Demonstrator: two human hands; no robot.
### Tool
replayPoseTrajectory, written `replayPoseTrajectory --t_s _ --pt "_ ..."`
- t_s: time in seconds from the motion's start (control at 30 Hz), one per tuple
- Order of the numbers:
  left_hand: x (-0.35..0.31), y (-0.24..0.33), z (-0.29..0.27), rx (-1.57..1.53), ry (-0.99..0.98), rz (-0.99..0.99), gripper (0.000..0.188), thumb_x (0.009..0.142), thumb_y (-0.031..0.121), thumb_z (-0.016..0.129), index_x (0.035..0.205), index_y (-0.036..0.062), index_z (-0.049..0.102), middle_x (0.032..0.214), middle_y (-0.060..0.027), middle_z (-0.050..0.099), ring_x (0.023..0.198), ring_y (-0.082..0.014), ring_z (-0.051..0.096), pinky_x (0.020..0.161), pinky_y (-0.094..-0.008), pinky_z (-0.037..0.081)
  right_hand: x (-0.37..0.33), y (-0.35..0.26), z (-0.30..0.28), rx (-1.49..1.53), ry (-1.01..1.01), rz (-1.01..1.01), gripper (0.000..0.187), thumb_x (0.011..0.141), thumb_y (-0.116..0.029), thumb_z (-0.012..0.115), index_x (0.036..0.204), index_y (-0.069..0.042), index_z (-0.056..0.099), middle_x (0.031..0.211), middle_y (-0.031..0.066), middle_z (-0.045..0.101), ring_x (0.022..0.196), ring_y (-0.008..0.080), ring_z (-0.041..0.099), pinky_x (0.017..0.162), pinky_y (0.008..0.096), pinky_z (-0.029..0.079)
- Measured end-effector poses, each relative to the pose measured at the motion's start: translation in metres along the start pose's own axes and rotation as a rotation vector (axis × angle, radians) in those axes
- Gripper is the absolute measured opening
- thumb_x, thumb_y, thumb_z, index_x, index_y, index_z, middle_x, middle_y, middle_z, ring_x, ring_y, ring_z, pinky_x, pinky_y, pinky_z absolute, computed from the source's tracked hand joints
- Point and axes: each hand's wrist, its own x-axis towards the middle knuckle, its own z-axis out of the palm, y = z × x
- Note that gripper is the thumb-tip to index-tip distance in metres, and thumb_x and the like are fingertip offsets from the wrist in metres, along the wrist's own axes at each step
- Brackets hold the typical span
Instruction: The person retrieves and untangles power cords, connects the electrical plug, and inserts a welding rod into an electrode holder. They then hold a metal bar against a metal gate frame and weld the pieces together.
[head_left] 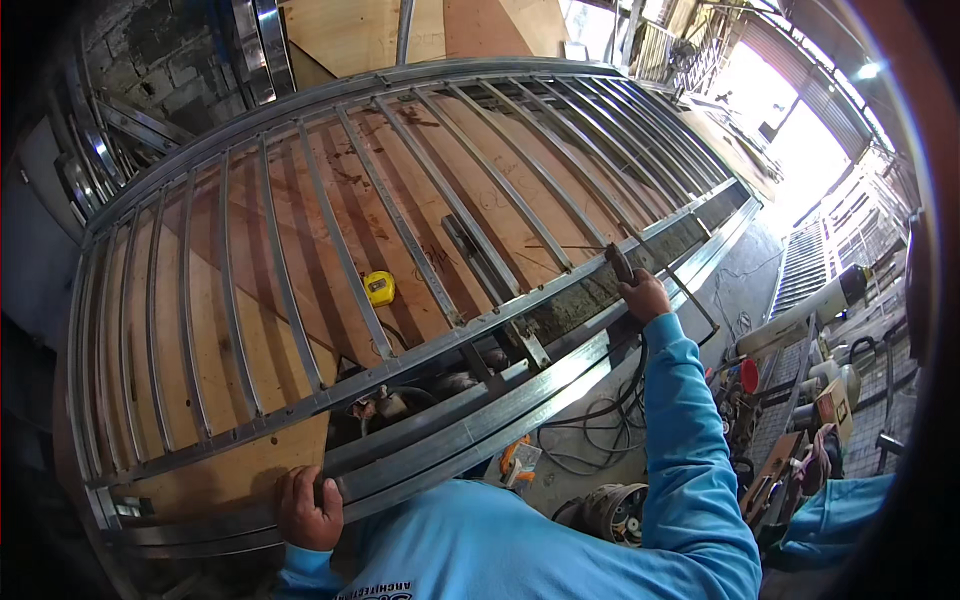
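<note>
A long metal frame of square tubes (400, 350) with many parallel bars lies across plywood sheets (250, 365). At its near left, my left hand (308, 508) is closed over the edge of a metal tube (400, 492), its fingers curled down. My right hand (645, 295) is closed round a dark tool that looks like a welding electrode holder (619, 263), above the frame's near rail on the right. A thin rod extends left from the tool. Beside this hand a thin bent bar (690, 292) slants across the rail. The fingertips are partly hidden.
A yellow tape measure (379, 288) lies on the plywood between bars. Black cables (600, 425) coil on the floor. A bucket (612, 512) stands near my right arm. Tools and a red cup (749, 376) crowd the right. Metal lengths (270, 45) lean against the wall.
</note>
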Motion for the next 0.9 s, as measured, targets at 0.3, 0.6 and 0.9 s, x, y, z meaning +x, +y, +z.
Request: replayPoseTrajectory --t_s 0.3,0.6,0.9 --pt "-0.002 -0.003 0.001 0.004 0.015 0.021 0.023 0.082 0.019 0.059 0.097 0.0012 0.061 0.096 -0.0169 0.062 0.092 -0.0375 0.058 0.084 -0.0464 0.045 -0.001 -0.002 0.004 -0.048 -0.01 -0.039 0.039 0.081 -0.032 0.062 0.101 0.001 0.06 0.107 0.0242 0.059 0.105 0.0399 0.056 0.09 0.0456 0.046" --pt "0.0 -0.002 0.0 0.037 -0.004 0.047 0.023 0.08 0.02 0.06 0.095 0.0023 0.06 0.094 -0.0159 0.062 0.089 -0.0361 0.058 0.082 -0.0462 0.044 -0.007 -0.015 0.011 -0.076 0.04 -0.018 0.044 0.08 -0.035 0.065 0.109 -0.002 0.059 0.109 0.0212 0.059 0.106 0.0388 0.056 0.092 0.0459 0.045" --pt "0.003 0.003 -0.004 0.02 0.012 0.016 0.022 0.082 0.018 0.06 0.097 0.0024 0.059 0.095 -0.0169 0.061 0.091 -0.0379 0.057 0.084 -0.0464 0.043 -0.023 -0.009 0.004 -0.165 0.053 0.027 0.053 0.077 -0.036 0.07 0.117 -0.004 0.058 0.11 0.0205 0.06 0.107 0.0374 0.056 0.092 0.0444 0.045"
